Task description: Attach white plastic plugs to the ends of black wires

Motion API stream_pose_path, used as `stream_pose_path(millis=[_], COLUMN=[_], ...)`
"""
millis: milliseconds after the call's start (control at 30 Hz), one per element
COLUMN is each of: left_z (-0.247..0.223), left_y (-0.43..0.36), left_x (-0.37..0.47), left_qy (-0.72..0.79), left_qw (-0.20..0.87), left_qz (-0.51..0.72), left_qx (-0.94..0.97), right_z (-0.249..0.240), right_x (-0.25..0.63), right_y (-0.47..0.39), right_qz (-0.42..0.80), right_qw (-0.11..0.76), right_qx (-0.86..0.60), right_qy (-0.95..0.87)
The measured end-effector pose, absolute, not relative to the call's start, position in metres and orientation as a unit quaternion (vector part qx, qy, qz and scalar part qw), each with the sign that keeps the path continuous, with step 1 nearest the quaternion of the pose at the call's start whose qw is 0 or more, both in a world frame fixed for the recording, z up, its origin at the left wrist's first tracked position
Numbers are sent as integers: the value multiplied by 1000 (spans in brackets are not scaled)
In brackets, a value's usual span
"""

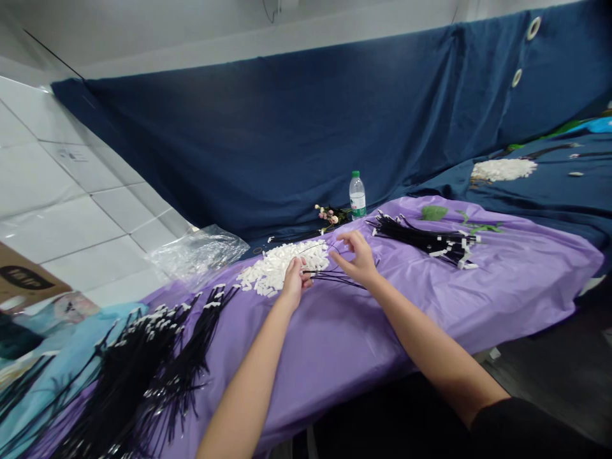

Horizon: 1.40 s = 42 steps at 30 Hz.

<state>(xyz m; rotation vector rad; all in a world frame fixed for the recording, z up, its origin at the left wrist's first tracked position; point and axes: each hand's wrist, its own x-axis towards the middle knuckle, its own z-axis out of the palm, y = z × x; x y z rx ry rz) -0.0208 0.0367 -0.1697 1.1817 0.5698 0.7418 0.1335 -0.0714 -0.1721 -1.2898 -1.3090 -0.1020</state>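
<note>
My left hand point(295, 280) is closed around a small bunch of black cords point(332, 276) whose loose ends run to the right beneath my other hand. Just right of it, my right hand point(357, 256) is raised with thumb and fingers apart. A thin dark strand arcs between the two hands; whether the right fingers touch it I cannot make out. Behind and left of my left hand lies a loose heap of small white pieces point(270, 268). A bundle of black cords with white tips point(425, 241) rests to the right of my right hand.
More white-tipped black cords point(129, 363) are piled at the left on the purple cover point(335, 357). A crumpled clear plastic bag point(201, 252), small flowers point(331, 215) and a green-capped bottle point(357, 194) stand or lie at the back. Another white heap point(504, 169) is far right.
</note>
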Motion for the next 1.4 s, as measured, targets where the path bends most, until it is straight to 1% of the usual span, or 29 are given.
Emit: stream_pose_path(millis=[67,167,267,533,733,900,1033,1133,1233,1333,1400], left_z=[-170,-169,-168,-168,-169,-169,-170,-172,-174,-175,-174], left_y=[37,34,30,22,22,18,19,22,25,27,27], left_x=[-20,-20,-21,-20,-19,-18,-16,-16,-16,-17,-18], left_qy=[262,261,253,221,220,225,231,241,248,252,255], left_qw=[727,725,724,720,712,706,700,694,692,690,690], left_qz=[350,352,342,316,306,299,304,306,303,304,306], left_qx=[530,531,544,577,592,601,604,605,607,606,604], right_z=[-170,-172,-176,-182,-181,-182,-182,-177,-168,-158,-154], right_x=[127,117,113,116,114,111,111,114,121,130,135], right_y=[-77,-78,-72,-67,-68,-68,-68,-67,-68,-73,-77], right_qz=[-53,-46,-52,-59,-35,16,81,163,272,366,405], right_qw=[576,509,468,418,401,419,463,501,539,589,628], right_qx=[-542,-519,-523,-556,-585,-593,-584,-550,-495,-440,-405], right_qy=[-609,-685,-710,-716,-704,-688,-662,-648,-625,-571,-528])
